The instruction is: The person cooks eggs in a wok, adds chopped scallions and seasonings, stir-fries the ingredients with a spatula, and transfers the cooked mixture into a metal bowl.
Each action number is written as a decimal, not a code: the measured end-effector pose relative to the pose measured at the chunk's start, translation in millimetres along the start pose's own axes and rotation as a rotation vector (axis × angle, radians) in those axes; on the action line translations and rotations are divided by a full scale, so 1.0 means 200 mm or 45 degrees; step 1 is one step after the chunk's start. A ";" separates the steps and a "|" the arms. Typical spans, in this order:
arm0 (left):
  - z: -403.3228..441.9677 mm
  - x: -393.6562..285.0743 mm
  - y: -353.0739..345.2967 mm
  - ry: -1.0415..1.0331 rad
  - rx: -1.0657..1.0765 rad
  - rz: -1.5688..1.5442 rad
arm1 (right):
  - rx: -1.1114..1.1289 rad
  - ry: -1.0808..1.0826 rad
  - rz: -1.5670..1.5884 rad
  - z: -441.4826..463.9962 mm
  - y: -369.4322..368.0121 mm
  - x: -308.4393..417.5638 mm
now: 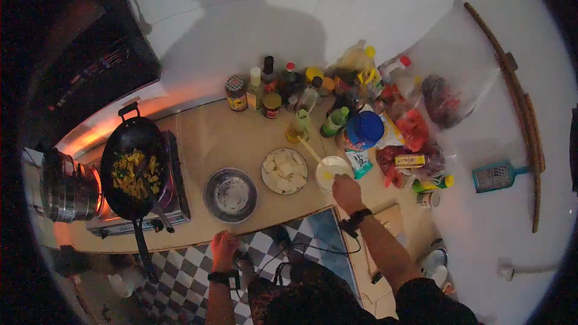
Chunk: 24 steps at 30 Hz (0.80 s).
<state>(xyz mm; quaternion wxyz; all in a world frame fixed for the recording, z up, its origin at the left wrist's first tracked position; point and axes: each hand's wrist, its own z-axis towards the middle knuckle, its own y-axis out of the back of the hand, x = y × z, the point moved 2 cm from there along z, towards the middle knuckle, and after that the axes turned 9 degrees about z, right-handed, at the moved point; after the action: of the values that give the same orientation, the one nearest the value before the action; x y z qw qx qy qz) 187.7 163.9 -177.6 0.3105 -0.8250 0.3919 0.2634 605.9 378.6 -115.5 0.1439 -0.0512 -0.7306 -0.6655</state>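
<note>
My right hand (347, 194) is at the near right rim of a white bowl (333, 168), fingers curled; what they hold, if anything, is hidden. A pale stick-like handle (310, 150) leans out of that bowl's far left side, and something yellowish lies inside. Close by on the left, a plate (284, 191) carries pale cut blocks that look like tofu. My left hand (223, 249) is closed by the counter's front edge, below a grey metal bowl (248, 203), apart from it. I see nothing in that hand.
A wok (113, 171) with cooked yellow-green food sits on the stove (176, 195), its long handle (142, 250) jutting past the counter's front. Stacked metal pots (69, 189) stand further left. Bottles, jars, a blue-lidded tub (364, 131) and bagged goods crowd the back right. A grater (492, 177) hangs at right.
</note>
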 end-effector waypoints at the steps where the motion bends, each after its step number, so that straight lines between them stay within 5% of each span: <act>1: 0.03 -0.03 -0.07 0.018 -0.090 0.027 | 0.012 0.001 0.016 0.01 0.02 -0.06; 3: 0.15 0.03 -0.08 -0.011 -0.124 -0.172 | 0.102 0.006 0.103 0.04 0.02 -0.09; 7: 0.32 0.11 -0.04 -0.007 -0.223 0.143 | 0.196 0.152 0.057 0.08 -0.16 -0.20; 13: 0.17 0.01 -0.18 -0.224 -0.247 0.002 | -0.206 0.290 0.080 0.04 0.07 -0.09; 16: -0.07 -0.06 -0.03 -0.246 -0.240 0.164 | -0.343 0.341 0.460 0.06 0.35 0.28; 18: -0.27 -0.11 0.05 -0.248 -0.216 0.309 | 0.149 0.063 0.834 0.05 0.49 0.58; 22: -1.02 -0.59 -0.11 -0.318 -0.424 0.400 | 0.076 0.546 0.889 0.12 0.42 1.02; 24: -1.28 -0.57 0.08 -0.339 -0.587 0.361 | 0.271 0.675 1.081 0.12 0.46 1.32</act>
<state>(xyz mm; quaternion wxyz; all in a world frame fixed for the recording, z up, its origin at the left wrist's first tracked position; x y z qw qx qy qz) 160.8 28.0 65.5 0.1239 -0.7690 0.3889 0.4919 375.3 382.0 44.8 0.5864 -0.1578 -0.6475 -0.4603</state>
